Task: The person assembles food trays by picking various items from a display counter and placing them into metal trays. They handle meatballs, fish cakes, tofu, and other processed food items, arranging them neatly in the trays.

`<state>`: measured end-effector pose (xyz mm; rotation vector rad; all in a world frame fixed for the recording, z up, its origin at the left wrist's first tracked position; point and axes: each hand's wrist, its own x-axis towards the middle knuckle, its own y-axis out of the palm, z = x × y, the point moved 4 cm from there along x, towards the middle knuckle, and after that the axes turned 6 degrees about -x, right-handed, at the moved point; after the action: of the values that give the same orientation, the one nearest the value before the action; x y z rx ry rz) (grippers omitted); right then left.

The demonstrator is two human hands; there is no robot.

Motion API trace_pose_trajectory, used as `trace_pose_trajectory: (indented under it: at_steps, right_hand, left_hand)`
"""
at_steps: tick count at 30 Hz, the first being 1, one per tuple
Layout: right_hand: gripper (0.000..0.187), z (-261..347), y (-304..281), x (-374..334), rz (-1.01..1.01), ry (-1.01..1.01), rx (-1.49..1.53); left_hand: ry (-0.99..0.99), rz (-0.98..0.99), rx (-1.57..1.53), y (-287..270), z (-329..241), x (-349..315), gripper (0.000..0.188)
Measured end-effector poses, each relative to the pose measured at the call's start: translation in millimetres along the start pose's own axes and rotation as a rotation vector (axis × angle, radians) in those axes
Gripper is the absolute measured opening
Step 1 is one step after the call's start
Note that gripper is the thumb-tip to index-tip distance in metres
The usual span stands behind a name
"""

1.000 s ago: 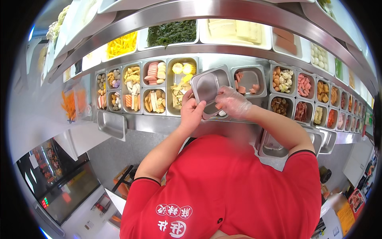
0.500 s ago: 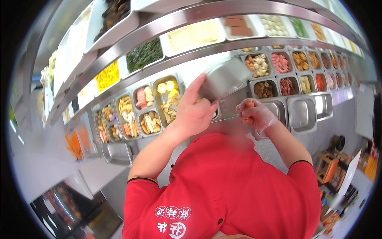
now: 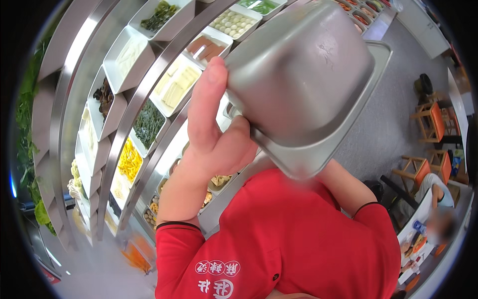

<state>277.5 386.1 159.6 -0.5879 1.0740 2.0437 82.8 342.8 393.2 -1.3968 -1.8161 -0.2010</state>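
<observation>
Head view, looking down over a person in a red short-sleeved shirt (image 3: 298,239) at a food counter; the left hand (image 3: 211,134) is raised close to the camera, fingers closed around the rim of a stainless steel food pan (image 3: 303,74), thumb pressed up along its side wall; the pan is lifted off the counter and tipped, its dull scratched underside filling the upper middle of the picture, its open side turned away, so whether anything is inside cannot be told; the right hand is hidden behind the pan, only the right forearm (image 3: 343,187) shows below its rim, so its grip cannot be told; behind, curved steel shelves (image 3: 149,89) carry white trays of food, among them yellow strips (image 3: 130,160), dark greens (image 3: 147,123) and pale slices (image 3: 175,85); at the right edge, wooden chairs with orange seats (image 3: 430,124) and a seated person (image 3: 438,189) at a table.

The likely trouble: the pan is held by its edge, tilted and high; a slipping thumb or wet metal could let it swing or drop onto the trays below; anything inside might spill toward the counter; its bulk also blocks the view of the right hand.
</observation>
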Motion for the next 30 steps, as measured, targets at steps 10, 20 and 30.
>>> trace_pose_trajectory:
  at_steps: [10, 20, 30]
  right_hand:
    - [0.023, -25, -17, -26, -0.086, -0.050, 0.052]
    - [0.026, -9, -22, -9, -0.101, -0.011, 0.067]
    - [0.019, 66, 24, 2, 0.095, -0.304, -0.394]
  left_hand:
    - [0.403, 0.110, 0.185, 46, 21, 3, 0.028]
    - [0.133, 0.223, 0.219, 58, 72, -41, 0.023]
    - [-0.755, -0.249, -0.027, -3, 110, -145, 0.029]
